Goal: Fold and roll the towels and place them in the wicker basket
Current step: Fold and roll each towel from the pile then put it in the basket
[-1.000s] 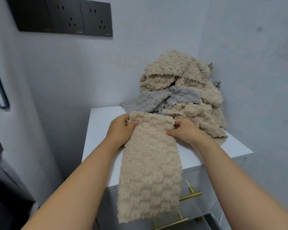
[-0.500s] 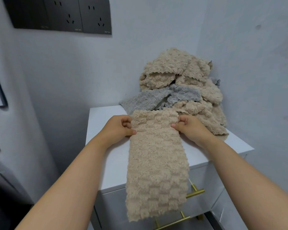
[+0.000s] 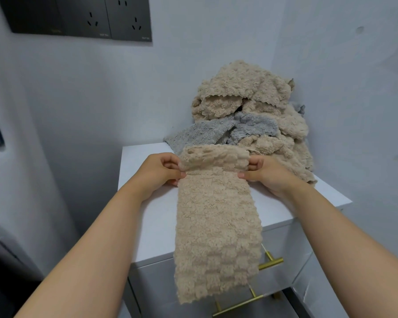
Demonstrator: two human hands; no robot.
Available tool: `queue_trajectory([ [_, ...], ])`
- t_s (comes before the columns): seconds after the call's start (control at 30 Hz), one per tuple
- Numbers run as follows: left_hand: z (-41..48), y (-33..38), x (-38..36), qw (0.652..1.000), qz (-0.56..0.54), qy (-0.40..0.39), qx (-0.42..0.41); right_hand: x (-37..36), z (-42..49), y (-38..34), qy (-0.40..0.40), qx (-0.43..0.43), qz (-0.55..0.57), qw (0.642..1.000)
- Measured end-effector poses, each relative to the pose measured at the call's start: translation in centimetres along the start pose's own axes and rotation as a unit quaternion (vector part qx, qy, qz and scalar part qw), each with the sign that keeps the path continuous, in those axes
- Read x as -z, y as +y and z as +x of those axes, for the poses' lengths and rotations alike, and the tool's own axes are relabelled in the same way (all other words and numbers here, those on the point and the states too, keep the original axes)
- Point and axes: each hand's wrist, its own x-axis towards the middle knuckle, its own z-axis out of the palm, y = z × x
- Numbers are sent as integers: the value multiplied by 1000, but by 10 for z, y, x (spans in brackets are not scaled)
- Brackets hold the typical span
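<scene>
A long beige towel [image 3: 216, 226], folded into a narrow strip, lies on the white cabinet top [image 3: 145, 203] and hangs over its front edge. Its far end is curled over into a small roll. My left hand [image 3: 161, 169] pinches the roll's left end. At the roll's right end my right hand [image 3: 262, 172] pinches it too. Behind them a heap of beige and grey towels [image 3: 251, 115] is piled in the corner. No wicker basket is in view.
The cabinet stands against grey walls at the back and right. Brass drawer handles [image 3: 271, 262] stick out below the hanging towel. Dark wall sockets [image 3: 101, 17] sit high on the back wall. Left of the cabinet is a gap down to the floor.
The strip has slid further onto the cabinet, so less hangs over the front. Both hands have turned its far end over into the start of a roll.
</scene>
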Motion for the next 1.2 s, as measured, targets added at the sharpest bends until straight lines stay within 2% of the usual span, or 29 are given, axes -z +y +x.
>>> queue_trajectory([
  [0.17,0,-1,-1,1000,-15,8,-2,2,2,0,16,-5,58,998],
  [0.47,-3,1,-1,998,49,-27,-31,6,-4,-3,24,-11,-35,999],
  [0.7,-5,10,-11,991,132,-1,-1,-6,-8,-15,30,-13,-94,995],
  [0.8,-5,20,-17,966,256,-16,4,-11,-10,-15,9,-25,-206,978],
  [0.93,-6,30,-22,892,448,-57,8,-16,-9,-24,-20,-37,-336,941],
  [1.03,-7,34,-18,882,466,-64,-5,-17,-8,-34,-58,-43,-359,931],
  [1.13,-5,36,-12,880,470,-60,-22,-18,-9,-42,-50,-42,-385,921],
  [1.2,-3,38,-11,866,495,-65,-15,-20,-9,-44,-45,-38,-405,912],
])
